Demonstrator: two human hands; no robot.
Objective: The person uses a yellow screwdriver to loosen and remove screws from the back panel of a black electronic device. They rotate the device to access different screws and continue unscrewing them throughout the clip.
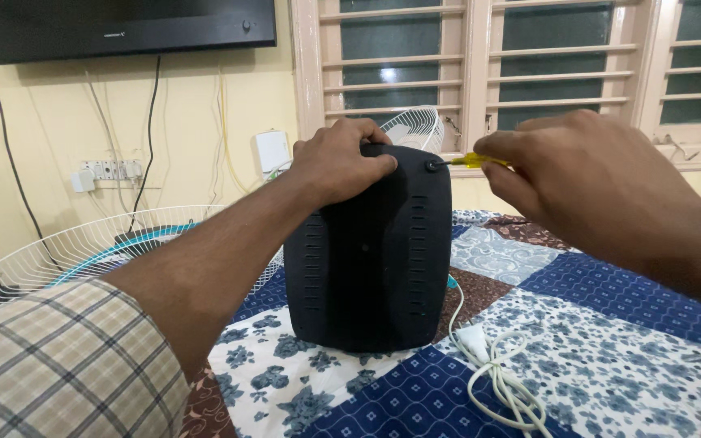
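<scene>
A black plastic motor housing [371,259] with side vent slots stands upright on a patchwork bedspread [602,341]. My left hand [338,162] grips its top left edge. My right hand [586,174] holds a yellow-handled screwdriver [468,161], its tip set into a screw hole at the housing's top right corner. A white fan guard [415,128] peeks out behind the housing.
A second white wire fan guard [58,251] with a teal blade lies at the left. A white power cord [501,377] coils on the bedspread, right of the housing. A wall socket strip [109,170], a dark screen [115,28] and louvred windows [488,65] are behind.
</scene>
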